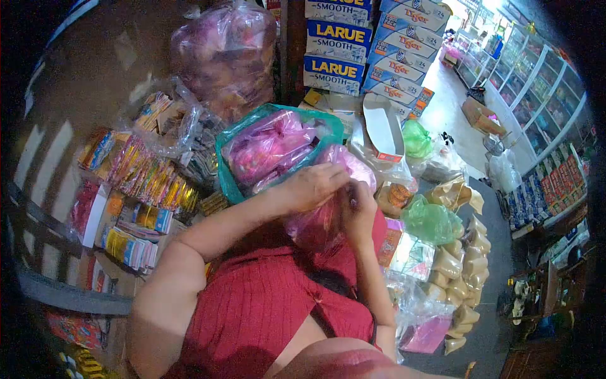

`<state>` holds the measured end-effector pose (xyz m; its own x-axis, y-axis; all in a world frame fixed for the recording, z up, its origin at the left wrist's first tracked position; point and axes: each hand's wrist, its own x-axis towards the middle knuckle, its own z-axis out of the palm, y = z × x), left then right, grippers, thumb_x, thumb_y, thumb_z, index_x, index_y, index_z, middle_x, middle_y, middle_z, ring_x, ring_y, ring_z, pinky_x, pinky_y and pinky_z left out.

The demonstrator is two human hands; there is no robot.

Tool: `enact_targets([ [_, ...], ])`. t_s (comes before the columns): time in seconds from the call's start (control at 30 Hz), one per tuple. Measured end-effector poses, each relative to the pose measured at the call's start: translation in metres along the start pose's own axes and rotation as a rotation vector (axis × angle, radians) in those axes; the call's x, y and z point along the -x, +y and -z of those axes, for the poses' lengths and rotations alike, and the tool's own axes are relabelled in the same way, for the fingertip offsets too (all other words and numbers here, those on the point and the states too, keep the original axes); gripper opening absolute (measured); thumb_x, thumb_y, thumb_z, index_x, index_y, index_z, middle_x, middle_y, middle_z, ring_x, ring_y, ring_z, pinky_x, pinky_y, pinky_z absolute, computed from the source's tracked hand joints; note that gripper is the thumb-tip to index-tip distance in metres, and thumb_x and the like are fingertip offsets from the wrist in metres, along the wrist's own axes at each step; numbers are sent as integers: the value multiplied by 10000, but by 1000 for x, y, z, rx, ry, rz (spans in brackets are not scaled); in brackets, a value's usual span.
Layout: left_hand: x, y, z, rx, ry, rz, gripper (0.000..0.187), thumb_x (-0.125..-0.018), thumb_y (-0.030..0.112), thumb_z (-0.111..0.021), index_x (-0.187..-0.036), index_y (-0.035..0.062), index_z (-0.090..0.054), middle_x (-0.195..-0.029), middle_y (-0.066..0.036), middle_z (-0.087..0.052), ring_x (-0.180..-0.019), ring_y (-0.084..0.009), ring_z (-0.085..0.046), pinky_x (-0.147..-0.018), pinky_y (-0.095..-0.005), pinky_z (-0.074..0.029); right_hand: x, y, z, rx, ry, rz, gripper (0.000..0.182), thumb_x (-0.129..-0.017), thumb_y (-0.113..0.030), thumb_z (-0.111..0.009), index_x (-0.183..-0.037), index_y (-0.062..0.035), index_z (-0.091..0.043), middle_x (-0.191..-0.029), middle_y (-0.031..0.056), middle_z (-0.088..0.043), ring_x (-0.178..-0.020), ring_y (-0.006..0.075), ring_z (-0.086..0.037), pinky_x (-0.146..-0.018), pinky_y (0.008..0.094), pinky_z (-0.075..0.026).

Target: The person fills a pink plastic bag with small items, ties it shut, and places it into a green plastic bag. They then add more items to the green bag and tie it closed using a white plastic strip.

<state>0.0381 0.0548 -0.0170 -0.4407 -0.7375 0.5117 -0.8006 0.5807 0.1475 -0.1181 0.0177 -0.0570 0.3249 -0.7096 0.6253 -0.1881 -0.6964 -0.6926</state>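
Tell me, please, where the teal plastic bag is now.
In the head view, the teal plastic bag is slightly left of centre, just beyond the left hand, with the large clear bag behind it and the white tray to its right.

The person wears a dark red, ribbed fabric top (246, 309) with a small round red button (317, 295) in front; both forearms (243, 218) are bare.
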Motion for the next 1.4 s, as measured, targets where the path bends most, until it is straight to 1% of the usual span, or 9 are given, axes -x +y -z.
enact_targets([
  [0.13,-2,-1,-1,97,-18,58,349,-714,40,-611,-1011,9,-432,-978,-182,-482,-950,-382,-519,-821,-427,-437,4,7,-1,119,-2,143,213,-742,-19,-609,-955,-26,-602,-882,143,-569,-793,321,-577,-689,376,-466],
  [0.37,-2,1,-1,125,116,30,337,-700,27,-604,-987,1,-431,-959,-189,-467,-965,-384,-487,-834,-426,-423,-3,0,2,62,-59,74,138,-784,-25,-601,-921,-7,-609,-805,122,-541,-736,272,-564,-655,333,-450],
  [0.43,0,0,-2,145,138,35,322,-699,26,-600,-975,-2,-436,-956,-188,-464,-960,-380,-483,-832,-420,-422,-5,3,7,-118,-179,-148,106,-812,-37,-593,-907,8,-603,-772,56,-532,-710,161,-526,-650,270,-419],
  [0.63,3,-7,-15,219,183,77,225,-712,32,-594,-897,-13,-474,-954,-172,-458,-932,-357,-491,-815,-394,-425,-8,26,11,-601,-359,-541,99,-868,-91,-549,-888,5,-560,-808,-15,-517,-755,76,-471,-706,220,-384],
  [0.87,9,-4,-15,251,151,143,257,-724,87,-640,-915,-16,-501,-999,-181,-465,-979,-356,-493,-856,-396,-415,-8,17,10,-676,-278,-623,90,-882,-107,-515,-887,-23,-549,-793,-21,-519,-747,64,-463,-671,211,-383],
  [0.93,10,-3,-14,254,136,143,273,-728,106,-651,-923,-14,-501,-1021,-186,-467,-1007,-359,-490,-878,-396,-409,-6,16,11,-702,-294,-644,87,-857,-136,-529,-861,-61,-572,-711,-60,-477,-636,43,-419,-551,199,-320],
  [1.03,16,2,-22,272,183,174,281,-744,125,-646,-940,-13,-499,-1056,-196,-471,-1062,-367,-474,-922,-399,-388,-6,13,13,-672,-284,-693,80,-848,-131,-521,-858,-67,-568,-684,-66,-451,-612,37,-400,-533,198,-304],
  [1.2,14,6,-23,250,181,210,221,-770,104,-606,-919,-18,-496,-1012,-194,-479,-1023,-378,-483,-916,-422,-385,-4,21,16,-642,-355,-612,63,-874,-89,-513,-903,-35,-525,-858,-11,-511,-827,75,-461,-736,200,-370],
  [1.4,13,0,-34,205,269,113,204,-728,67,-594,-879,-24,-491,-949,-179,-475,-938,-367,-503,-883,-426,-399,-2,22,17,-587,-303,-523,82,-870,-44,-567,-934,-28,-518,-871,4,-538,-830,60,-483,-735,213,-398],
])
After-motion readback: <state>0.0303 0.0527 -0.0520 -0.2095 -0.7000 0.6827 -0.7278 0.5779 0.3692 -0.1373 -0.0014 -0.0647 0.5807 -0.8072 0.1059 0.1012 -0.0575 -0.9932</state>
